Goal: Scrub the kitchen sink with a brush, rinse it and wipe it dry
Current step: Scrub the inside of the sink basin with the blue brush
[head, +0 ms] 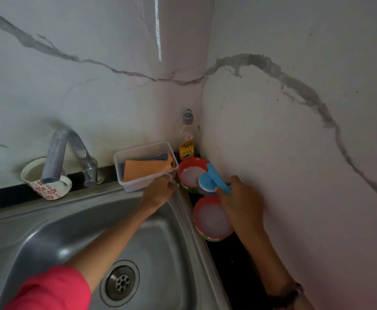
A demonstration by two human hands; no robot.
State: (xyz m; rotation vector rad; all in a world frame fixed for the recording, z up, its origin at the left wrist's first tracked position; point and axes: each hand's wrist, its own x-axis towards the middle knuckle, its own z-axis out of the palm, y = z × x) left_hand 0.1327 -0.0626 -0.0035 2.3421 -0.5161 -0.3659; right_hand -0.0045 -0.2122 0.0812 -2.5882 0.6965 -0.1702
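Marble-look wall panels meet in a corner above a steel sink (pixel 48 229); dark counter strip runs behind and to the right of it. Faucet (pixel 67 153) at back left, w/ a floral cup (pixel 48 184) hung just under its spout. Clear plastic tub (pixel 142 164) sits on the back ledge holding an orange cloth (pixel 145 168); a dish-liquid bottle (pixel 187 139) stands in the corner behind it.

Our right hand (pixel 241 198) grips the blue brush (pixel 212 180) by its handle, bristle head pressed into the far red soap tub (pixel 190 173). A second red soap tub (pixel 212 218) sits nearer, just beside the sink rim. Our left hand (pixel 160 189) reaches across the basin to the front corner of the clear tub; fingers curl at its edge, but whether they pinch the tub wall or only touch it we can't tell.

Sink basin looks dry, drain (pixel 120 280) open — scrubbing not yet begun, by our read.

Risks: both soap tubs are crowded on a narrow counter strip; a hard push w/ the brush could tip or slide the far one against the bottle. Left forearm stretched over the basin could drag the clear tub off the ledge into the sink if it tugs.

Hard to see: brush bristles hidden by the blue head; bottle label too small to read; left fingertips blurred; faucet smeared by motion blur; right wrist band cut off in shadow.
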